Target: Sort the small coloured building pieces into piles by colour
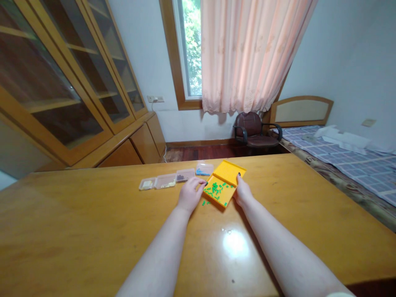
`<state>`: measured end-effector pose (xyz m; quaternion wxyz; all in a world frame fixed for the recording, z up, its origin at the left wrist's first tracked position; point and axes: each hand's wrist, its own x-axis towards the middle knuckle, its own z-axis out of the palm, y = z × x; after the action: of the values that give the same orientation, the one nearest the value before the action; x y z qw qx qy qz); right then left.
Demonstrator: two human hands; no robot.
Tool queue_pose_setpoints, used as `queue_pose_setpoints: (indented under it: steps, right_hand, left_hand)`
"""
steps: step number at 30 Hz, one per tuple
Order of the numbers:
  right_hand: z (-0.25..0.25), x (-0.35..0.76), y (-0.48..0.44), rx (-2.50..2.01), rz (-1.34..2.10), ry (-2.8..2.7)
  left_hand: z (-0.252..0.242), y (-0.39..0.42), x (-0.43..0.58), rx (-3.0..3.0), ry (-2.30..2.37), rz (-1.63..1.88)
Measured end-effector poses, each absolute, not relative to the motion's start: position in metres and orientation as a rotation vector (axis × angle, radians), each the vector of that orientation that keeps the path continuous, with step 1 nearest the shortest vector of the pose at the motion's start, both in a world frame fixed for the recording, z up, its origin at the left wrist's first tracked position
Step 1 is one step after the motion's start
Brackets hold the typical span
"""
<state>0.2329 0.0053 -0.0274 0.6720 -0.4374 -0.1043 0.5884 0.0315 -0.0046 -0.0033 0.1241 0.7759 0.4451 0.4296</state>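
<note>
An open yellow box (229, 170) lies on the wooden table (93, 214), with several small green pieces (216, 189) scattered in its near half and a few green pieces (204, 203) on the table beside it. My left hand (190, 194) rests at the box's left edge, fingers curled and pinched at the pieces. My right hand (241, 190) grips the box's right edge, thumb on the rim.
A row of small clear plastic containers (167, 180) sits left of the box, one with blue contents (204, 168). Beyond the table are a dark office chair (255, 131), a bed (346, 156), a glass-fronted cabinet (62, 82) and a curtained window (244, 53).
</note>
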Motion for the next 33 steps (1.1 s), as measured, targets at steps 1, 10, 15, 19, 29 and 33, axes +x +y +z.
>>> queue_pose_setpoints:
  steps: [1,10,15,19,29,33]
  right_hand:
    - [-0.027,0.233,0.005,-0.979,1.323,-0.224]
    - [-0.034,0.245,0.013,-0.936,1.345,-0.160]
    - [-0.034,0.245,0.013,-0.926,1.347,-0.177]
    - [-0.034,0.245,0.013,-0.936,1.355,-0.173]
    - [-0.031,0.244,0.011,-0.935,1.344,-0.154]
    - [-0.030,0.244,0.011,-0.941,1.346,-0.146]
  left_hand:
    - [-0.003,-0.005,0.032,2.279,1.312,1.143]
    - [0.006,0.001,0.008,2.211,1.257,0.525]
    - [-0.007,0.003,0.006,2.135,1.207,0.278]
    - [-0.009,0.002,0.011,2.191,1.234,0.238]
    - [-0.007,0.004,0.015,2.317,1.323,0.302]
    - [-0.008,0.004,0.015,2.324,1.341,0.299]
